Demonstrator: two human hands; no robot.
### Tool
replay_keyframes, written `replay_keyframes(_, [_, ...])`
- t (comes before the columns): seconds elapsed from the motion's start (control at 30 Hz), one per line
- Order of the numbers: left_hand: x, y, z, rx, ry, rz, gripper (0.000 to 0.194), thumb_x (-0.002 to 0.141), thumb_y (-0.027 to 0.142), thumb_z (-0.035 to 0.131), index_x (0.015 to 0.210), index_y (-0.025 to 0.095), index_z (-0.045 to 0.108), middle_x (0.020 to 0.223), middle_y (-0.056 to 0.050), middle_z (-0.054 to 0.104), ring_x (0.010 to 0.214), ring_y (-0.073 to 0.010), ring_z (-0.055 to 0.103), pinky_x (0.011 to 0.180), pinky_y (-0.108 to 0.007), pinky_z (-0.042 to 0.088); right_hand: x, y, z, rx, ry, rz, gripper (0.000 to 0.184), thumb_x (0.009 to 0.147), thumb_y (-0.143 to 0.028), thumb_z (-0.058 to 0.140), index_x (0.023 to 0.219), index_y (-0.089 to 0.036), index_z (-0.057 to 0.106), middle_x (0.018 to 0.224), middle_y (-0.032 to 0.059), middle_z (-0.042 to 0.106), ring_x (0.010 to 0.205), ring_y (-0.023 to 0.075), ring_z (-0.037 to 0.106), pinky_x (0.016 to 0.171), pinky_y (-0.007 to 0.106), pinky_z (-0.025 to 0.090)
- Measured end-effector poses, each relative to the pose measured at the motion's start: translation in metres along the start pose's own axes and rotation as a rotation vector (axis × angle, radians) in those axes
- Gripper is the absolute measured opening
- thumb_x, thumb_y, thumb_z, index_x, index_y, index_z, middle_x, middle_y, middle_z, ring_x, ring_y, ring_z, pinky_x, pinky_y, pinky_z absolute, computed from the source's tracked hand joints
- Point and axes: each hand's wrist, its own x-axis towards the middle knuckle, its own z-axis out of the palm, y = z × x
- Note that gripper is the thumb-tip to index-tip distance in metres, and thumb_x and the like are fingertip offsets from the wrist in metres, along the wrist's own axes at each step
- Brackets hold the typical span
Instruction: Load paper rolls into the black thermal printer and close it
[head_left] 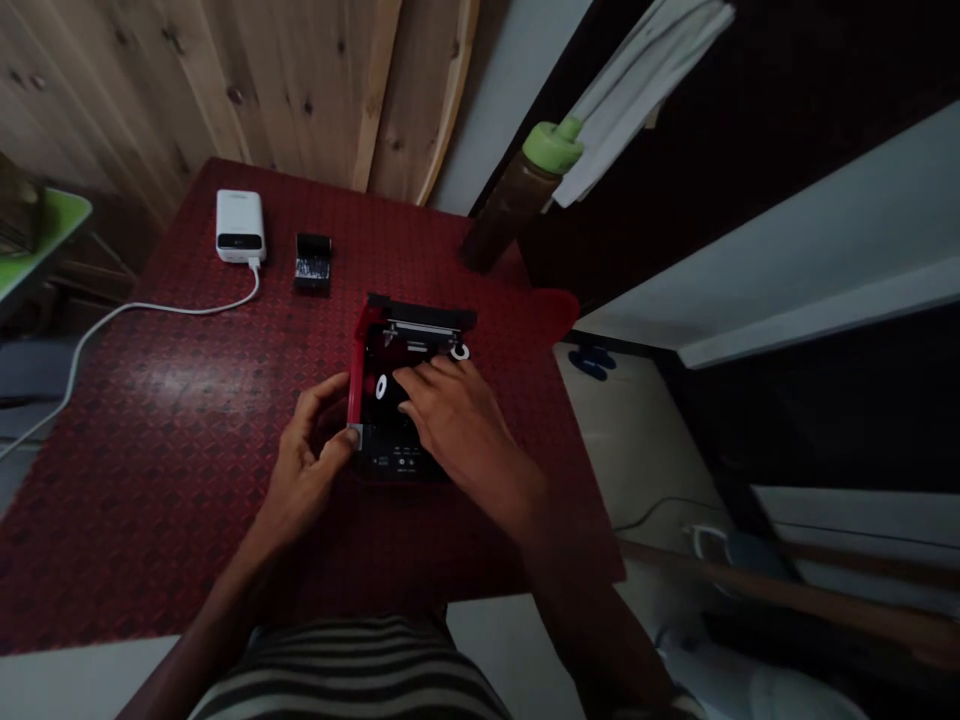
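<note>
A red and black machine that looks like a label printer (pixel 405 462) lies on the table with its lid raised at the back. My left hand (pixel 309 450) grips its left side, thumb on the front left corner and fingers against the red wall. Inside the open body, my right hand (pixel 450 405) reaches down with curled fingers; what the fingertips hold, if anything, is hidden in the dark interior. A white ring (pixel 382 387) shows at the left inside the machine, and another white ring (pixel 460 352) sits by my right knuckles.
On the red patterned table (pixel 187 420) lie a white power bank (pixel 240 222) with a cable and a small black roll (pixel 313 262). A brown bottle with a green lid (pixel 517 195) stands at the back right. Dark slippers (pixel 592 361) lie on the floor.
</note>
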Motion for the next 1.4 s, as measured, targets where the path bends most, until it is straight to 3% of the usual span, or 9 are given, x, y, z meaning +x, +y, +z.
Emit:
replay_keyframes(0.13, [0.000,-0.002,0.000,0.012,0.005,-0.002,0.056,0.097,0.038,0.071,0.151,0.024,0.063,0.157,-0.013,0.068,0.150,-0.0362,0.062,0.128,-0.059,0.048,0.010,-0.005,-0.001,-0.037,-0.084,0.036,0.023,0.105,-0.004,0.060,0.115,-0.015,0.078,0.112,0.0145,0.084,0.118,0.0322,0.073,0.101,0.044,0.053])
replay_keyframes(0.33, [0.001,-0.001,0.000,0.015,0.002,-0.010,0.056,0.097,0.039,0.073,0.150,0.025,0.065,0.155,-0.013,0.068,0.149,-0.0362,0.063,0.127,-0.058,0.048,0.024,0.002,0.012,-0.002,-0.139,0.058,0.033,0.100,0.002,0.057,0.112,-0.020,0.079,0.111,0.0121,0.083,0.099,0.0268,0.077,0.084,0.038,0.056])
replay_keyframes(0.5, [0.000,0.000,0.000,-0.004,-0.001,-0.013,0.056,0.097,0.039,0.074,0.150,0.025,0.064,0.155,-0.012,0.069,0.147,-0.0360,0.064,0.126,-0.058,0.050,0.019,0.015,0.019,0.156,-0.067,-0.001,0.030,0.101,0.001,0.060,0.112,-0.019,0.080,0.114,0.0126,0.083,0.109,0.0286,0.079,0.096,0.042,0.061])
replay_keyframes(0.67, [-0.001,-0.001,-0.002,0.007,-0.008,-0.007,0.056,0.097,0.040,0.074,0.150,0.025,0.065,0.156,-0.012,0.069,0.148,-0.0361,0.064,0.125,-0.056,0.051,-0.007,0.033,0.010,0.437,0.079,-0.202,0.034,0.107,-0.003,0.061,0.122,-0.025,0.082,0.126,0.0049,0.085,0.121,0.0239,0.077,0.110,0.046,0.061])
replay_keyframes(0.73, [0.000,-0.001,-0.002,-0.001,-0.010,-0.016,0.057,0.097,0.042,0.075,0.150,0.025,0.064,0.156,-0.012,0.069,0.147,-0.0356,0.065,0.123,-0.055,0.053,-0.016,0.035,0.007,0.479,0.078,-0.238,0.029,0.108,-0.008,0.064,0.122,-0.025,0.083,0.123,0.0048,0.086,0.120,0.0244,0.077,0.108,0.046,0.062])
replay_keyframes(0.9, [-0.001,0.003,-0.003,0.019,0.022,-0.064,0.060,0.093,0.044,0.079,0.149,0.025,0.067,0.156,-0.012,0.070,0.148,-0.0369,0.064,0.125,-0.056,0.051,-0.020,0.031,0.011,0.489,0.075,-0.254,0.026,0.110,-0.008,0.063,0.102,-0.022,0.083,0.105,0.0054,0.084,0.101,0.0221,0.073,0.097,0.040,0.061])
replay_keyframes(1.07, [-0.004,0.010,-0.005,0.052,0.041,-0.110,0.058,0.092,0.041,0.080,0.147,0.026,0.070,0.153,-0.012,0.072,0.146,-0.0387,0.066,0.121,-0.058,0.054,-0.017,0.036,0.018,0.491,0.113,-0.270,0.025,0.111,-0.009,0.061,0.101,-0.020,0.081,0.106,0.0076,0.081,0.104,0.0234,0.068,0.098,0.041,0.058])
replay_keyframes(1.23, [0.020,0.018,-0.009,0.173,0.108,0.052,0.054,0.092,0.046,0.081,0.142,0.028,0.073,0.153,-0.012,0.072,0.144,-0.0396,0.067,0.118,-0.060,0.058,-0.014,0.040,0.019,0.486,0.109,-0.329,0.026,0.112,-0.010,0.061,0.093,-0.019,0.076,0.098,0.0062,0.077,0.098,0.0221,0.066,0.094,0.037,0.057])
replay_keyframes(1.4, [0.071,0.038,-0.002,0.250,0.085,0.335,0.054,0.099,0.050,0.075,0.149,0.030,0.071,0.157,-0.009,0.070,0.147,-0.0361,0.064,0.123,-0.056,0.053,-0.025,0.032,0.025,0.440,0.342,-0.301,0.022,0.113,-0.013,0.061,0.095,-0.019,0.073,0.095,0.0059,0.074,0.093,0.0214,0.064,0.093,0.038,0.058])
